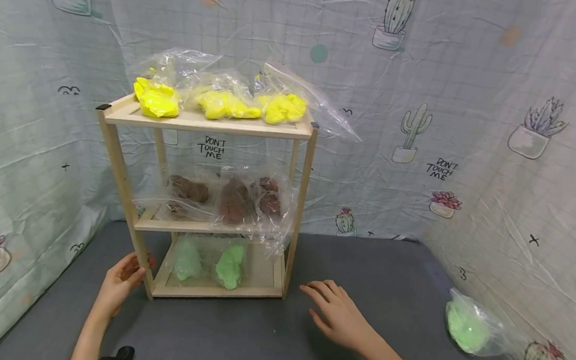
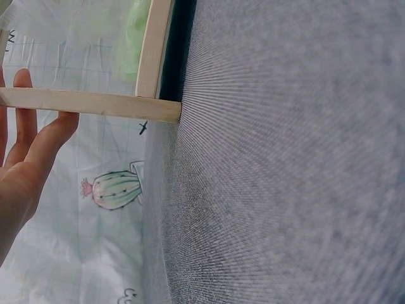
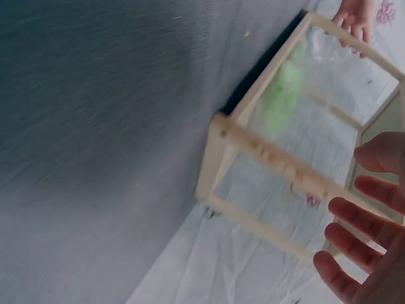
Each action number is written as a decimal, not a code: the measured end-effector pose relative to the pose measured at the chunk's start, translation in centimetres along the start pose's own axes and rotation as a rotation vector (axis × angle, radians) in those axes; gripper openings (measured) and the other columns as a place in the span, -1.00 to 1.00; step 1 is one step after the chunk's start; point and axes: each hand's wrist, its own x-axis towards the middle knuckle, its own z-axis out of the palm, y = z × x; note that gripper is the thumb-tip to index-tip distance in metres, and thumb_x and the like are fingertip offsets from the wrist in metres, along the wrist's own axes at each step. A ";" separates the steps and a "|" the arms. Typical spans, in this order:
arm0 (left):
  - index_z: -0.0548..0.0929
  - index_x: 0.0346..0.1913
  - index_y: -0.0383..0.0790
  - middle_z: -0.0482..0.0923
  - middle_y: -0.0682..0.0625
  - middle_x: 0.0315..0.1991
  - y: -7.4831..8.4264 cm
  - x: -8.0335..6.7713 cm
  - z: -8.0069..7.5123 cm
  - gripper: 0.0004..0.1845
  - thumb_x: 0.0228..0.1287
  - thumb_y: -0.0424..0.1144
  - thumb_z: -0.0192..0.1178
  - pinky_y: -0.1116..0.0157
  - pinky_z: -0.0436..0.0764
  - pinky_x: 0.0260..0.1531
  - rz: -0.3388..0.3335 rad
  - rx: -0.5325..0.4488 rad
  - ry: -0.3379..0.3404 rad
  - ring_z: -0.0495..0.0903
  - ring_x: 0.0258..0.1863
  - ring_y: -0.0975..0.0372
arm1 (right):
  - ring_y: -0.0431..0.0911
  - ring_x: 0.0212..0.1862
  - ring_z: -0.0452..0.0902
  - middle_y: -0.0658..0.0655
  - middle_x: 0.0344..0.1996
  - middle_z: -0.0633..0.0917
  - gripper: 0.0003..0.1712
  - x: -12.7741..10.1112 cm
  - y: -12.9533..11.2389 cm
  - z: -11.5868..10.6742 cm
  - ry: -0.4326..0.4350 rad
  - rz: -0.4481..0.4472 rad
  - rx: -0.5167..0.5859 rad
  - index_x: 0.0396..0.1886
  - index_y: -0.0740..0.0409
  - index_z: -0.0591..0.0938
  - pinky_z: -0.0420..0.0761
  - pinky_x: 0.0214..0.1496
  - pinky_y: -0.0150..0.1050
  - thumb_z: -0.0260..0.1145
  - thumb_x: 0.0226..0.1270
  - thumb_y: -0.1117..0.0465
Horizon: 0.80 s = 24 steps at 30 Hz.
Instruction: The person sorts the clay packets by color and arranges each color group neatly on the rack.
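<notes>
Two hands flank the three-tier pale wooden shelf rack [image 1: 205, 124]: left hand [image 1: 122, 280] touches its front-left leg, fingers relaxed, gripping nothing. Right hand [image 1: 340, 316] hovers spread and empty near the right leg. Likely steadying or shifting the rack; next needs both hands closing on the legs.

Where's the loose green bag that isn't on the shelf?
In the head view the loose green bag lies on the grey mat at far right against the cactus-print curtain, well right of the right hand and the wooden shelf.

The left hand [image 1: 122, 282] touches the front left leg of the wooden shelf [image 1: 205, 124]; the right hand [image 1: 340, 316] hovers with fingers spread beside its right leg.
</notes>
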 end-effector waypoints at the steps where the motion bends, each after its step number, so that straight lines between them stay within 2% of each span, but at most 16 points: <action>1: 0.36 0.13 -0.40 0.57 0.36 -0.19 0.0 0.0 0.0 -0.64 0.28 -0.41 -0.03 0.53 0.52 -0.39 0.005 -0.004 -0.001 0.54 -0.20 0.56 | -0.20 -0.03 0.34 -0.05 0.03 0.47 -0.53 -0.5 0.3 -0.2 0.008 0.001 -0.002 0.19 -0.08 0.36 0.43 -0.15 -0.23 0.09 0.29 0.00; 3: 0.39 0.12 -0.33 0.57 0.36 -0.19 0.0 0.1 0.0 -0.66 0.28 -0.42 -0.03 0.54 0.51 -0.38 0.013 -0.013 -0.007 0.54 -0.20 0.56 | -0.19 -0.03 0.34 -0.04 0.02 0.48 -0.55 -1.3 0.9 -0.7 0.023 0.003 -0.010 0.18 -0.07 0.38 0.43 -0.15 -0.22 -0.10 0.37 -0.07; 6: 0.41 0.11 -0.28 0.57 0.35 -0.19 0.0 0.1 -0.1 -0.67 0.28 -0.42 -0.03 0.55 0.51 -0.38 0.016 -0.028 -0.010 0.54 -0.20 0.56 | -0.17 -0.04 0.35 -0.03 0.00 0.49 -0.44 -2.6 1.8 -1.4 0.043 0.008 -0.040 0.15 -0.07 0.41 0.41 -0.15 -0.20 -0.35 0.37 -0.14; 14: 0.34 0.13 -0.45 0.57 0.37 -0.19 -0.1 -0.1 -0.1 -0.64 0.28 -0.39 -0.03 0.56 0.51 -0.36 0.003 -0.022 -0.005 0.54 -0.19 0.57 | -0.07 -0.06 0.37 0.04 -0.04 0.51 -0.34 -7.3 5.6 -3.1 0.058 0.084 -0.131 0.07 -0.04 0.49 0.37 -0.16 -0.07 -0.42 0.34 -0.20; 17: 0.35 0.12 -0.44 0.57 0.36 -0.19 -0.1 -0.1 -0.1 -0.64 0.28 -0.40 -0.02 0.56 0.51 -0.36 0.000 -0.038 -0.004 0.55 -0.20 0.56 | 0.00 -0.08 0.37 0.12 -0.04 0.50 -0.27 -9.4 7.4 -3.9 0.047 0.166 -0.196 0.07 -0.03 0.48 0.34 -0.20 -0.02 -0.47 0.30 -0.27; 20: 0.39 0.12 -0.33 0.57 0.36 -0.19 0.0 -0.1 -0.1 -0.65 0.28 -0.41 -0.02 0.55 0.52 -0.36 -0.003 -0.038 -0.007 0.55 -0.19 0.56 | 0.09 -0.08 0.35 0.19 -0.01 0.46 -0.18 -11.5 9.2 -4.9 0.036 0.285 -0.257 0.10 0.00 0.43 0.31 -0.25 0.05 -0.53 0.23 -0.34; 21: 0.40 0.12 -0.30 0.57 0.36 -0.18 0.0 -0.1 -0.1 -0.66 0.28 -0.40 -0.02 0.55 0.52 -0.35 -0.005 -0.034 -0.008 0.54 -0.19 0.56 | 0.12 -0.08 0.34 0.22 0.01 0.45 -0.19 -12.2 9.8 -5.2 0.033 0.329 -0.270 0.12 0.01 0.41 0.30 -0.26 0.07 -0.49 0.23 -0.36; 24: 0.37 0.14 -0.34 0.56 0.36 -0.18 0.0 -0.1 -0.1 -0.64 0.28 -0.39 -0.03 0.55 0.52 -0.35 -0.006 -0.015 -0.009 0.54 -0.18 0.56 | 0.19 -0.06 0.30 0.28 0.04 0.39 -0.36 -14.1 11.3 -6.2 0.023 0.465 -0.289 0.17 0.09 0.33 0.27 -0.26 0.16 -0.05 0.28 -0.24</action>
